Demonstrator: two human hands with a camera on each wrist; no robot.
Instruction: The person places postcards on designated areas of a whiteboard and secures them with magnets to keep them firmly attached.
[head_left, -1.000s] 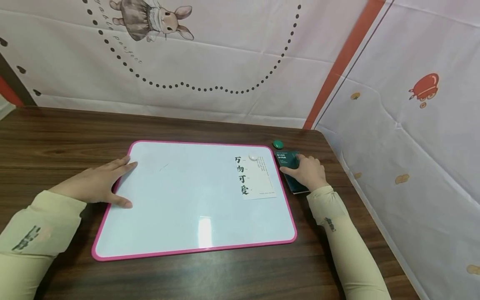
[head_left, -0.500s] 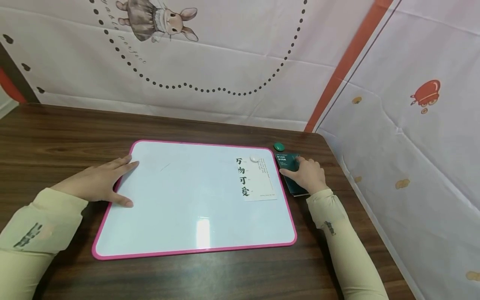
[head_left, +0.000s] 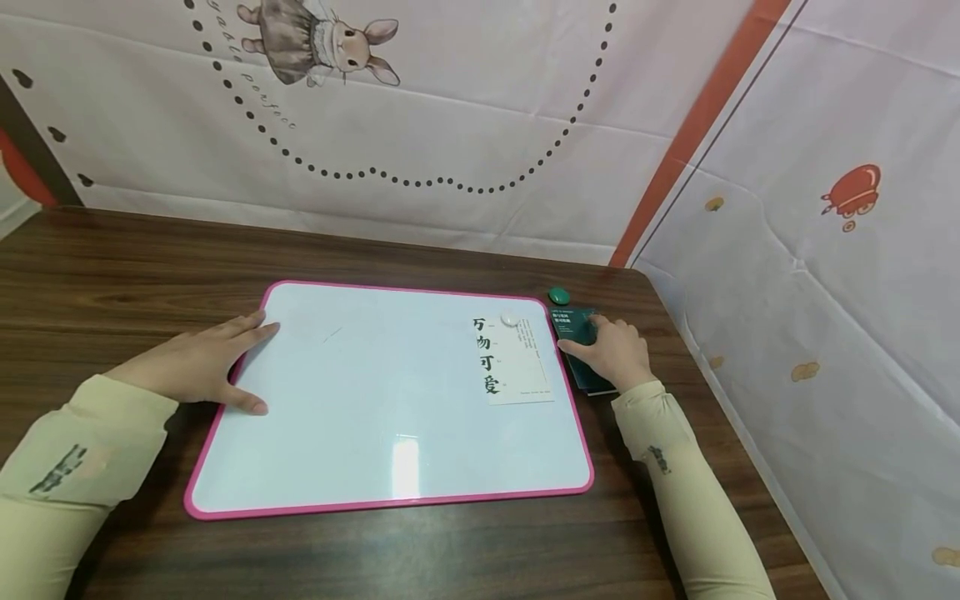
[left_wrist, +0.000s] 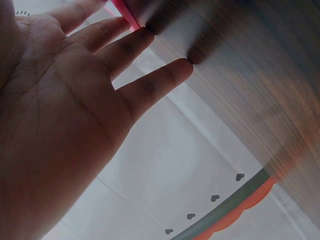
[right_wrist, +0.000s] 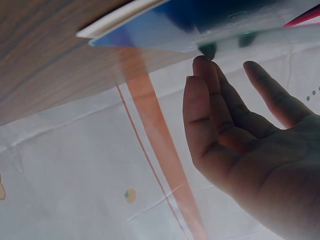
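Observation:
In the head view, a whiteboard [head_left: 352, 392] with a pink frame lies flat on the table. My left hand [head_left: 198, 362] rests at its left edge, fingers spread, thumb over the white surface. The left wrist view shows the palm [left_wrist: 55, 100] with two fingertips at the wood. Near the board's right side is a white card [head_left: 521, 371] with black characters, a round white magnet [head_left: 510, 318] on its top. My right hand [head_left: 617, 354] is over a dark green booklet or card stack [head_left: 572, 323], partly covering it. Its fingers are loosely bent, with fingertips close to the cover in the right wrist view.
A round green magnet [head_left: 558, 296] lies behind the dark green stack. The brown wooden table [head_left: 420, 554] ends at printed white cloths [head_left: 450, 108] behind and to the right.
The head view has shifted slightly, so the scene sits a little differently in it. Both hands stay in the same places against the whiteboard and the dark green stack.

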